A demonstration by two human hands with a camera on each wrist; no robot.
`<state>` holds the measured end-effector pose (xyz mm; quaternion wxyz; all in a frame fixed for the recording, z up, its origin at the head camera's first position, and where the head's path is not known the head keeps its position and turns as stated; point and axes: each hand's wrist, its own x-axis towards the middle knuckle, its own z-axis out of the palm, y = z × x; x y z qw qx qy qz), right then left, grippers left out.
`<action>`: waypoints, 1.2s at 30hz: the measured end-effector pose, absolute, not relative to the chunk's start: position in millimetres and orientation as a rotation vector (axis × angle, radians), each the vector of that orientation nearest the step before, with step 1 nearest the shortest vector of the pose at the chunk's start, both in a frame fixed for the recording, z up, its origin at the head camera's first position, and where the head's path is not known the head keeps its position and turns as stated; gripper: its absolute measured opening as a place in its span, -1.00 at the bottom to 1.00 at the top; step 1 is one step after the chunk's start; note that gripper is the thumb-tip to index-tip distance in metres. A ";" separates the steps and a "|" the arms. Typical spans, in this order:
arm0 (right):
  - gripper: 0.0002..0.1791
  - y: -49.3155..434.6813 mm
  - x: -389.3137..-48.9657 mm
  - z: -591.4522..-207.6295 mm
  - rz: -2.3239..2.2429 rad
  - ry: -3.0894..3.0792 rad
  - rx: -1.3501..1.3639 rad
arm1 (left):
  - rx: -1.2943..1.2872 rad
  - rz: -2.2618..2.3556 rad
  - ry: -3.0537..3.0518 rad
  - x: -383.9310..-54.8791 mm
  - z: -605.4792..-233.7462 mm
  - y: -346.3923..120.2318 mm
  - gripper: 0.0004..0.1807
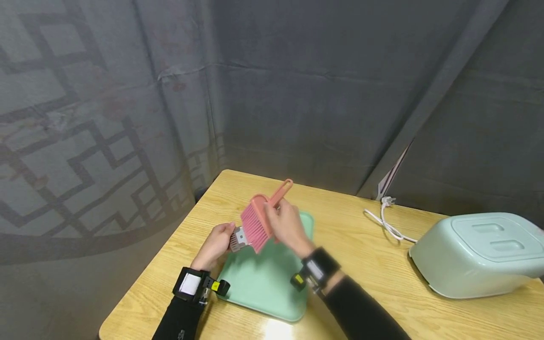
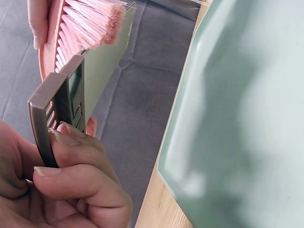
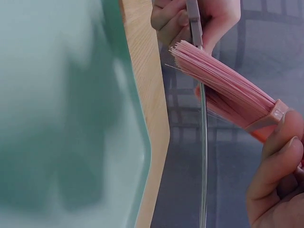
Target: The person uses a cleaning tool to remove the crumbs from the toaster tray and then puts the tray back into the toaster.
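From my end of the feed I count two hands at work and one thing in each. The left hand (image 1: 216, 243) has its fingers curled and clamped on one grey piece (image 1: 239, 239), slotted, at those fingertips. The right hand (image 1: 291, 229) has its fingers clamped on one brush (image 1: 259, 221), whose loop-ended handle points up and away past them; its pink bristles lie between the two hands, beside the grey piece. In the right wrist view I see one thin sheet (image 3: 203, 156) edge-on, running from by the left fingers past the bristles. Below both sets of fingers I have one tray (image 1: 263, 283), flat on one table (image 1: 352, 226). Well to the right of the right fingers stands one box (image 1: 480, 255), its top bearing two oblong recesses; between it and those fingers, farther back, lies one cable (image 1: 393, 231) with one plug (image 1: 386, 201).
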<state>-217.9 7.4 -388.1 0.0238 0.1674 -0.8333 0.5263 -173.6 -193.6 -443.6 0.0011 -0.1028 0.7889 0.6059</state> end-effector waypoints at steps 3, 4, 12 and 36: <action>-0.62 10.0 -218.8 -387.3 1.626 -2.573 0.513 | -0.322 1.891 2.492 -173.7 -443.5 -194.6 -0.58; -0.63 11.0 -219.2 -387.0 1.624 -2.574 0.512 | -0.326 1.895 2.489 -174.0 -443.6 -194.9 -0.58; -0.62 22.8 -226.1 -388.1 1.602 -2.582 0.463 | -0.325 1.904 2.478 -173.7 -443.1 -197.1 -0.57; -0.61 76.5 -249.0 -394.9 1.571 -2.575 0.376 | -0.317 1.806 2.541 -171.3 -445.4 -202.2 -0.53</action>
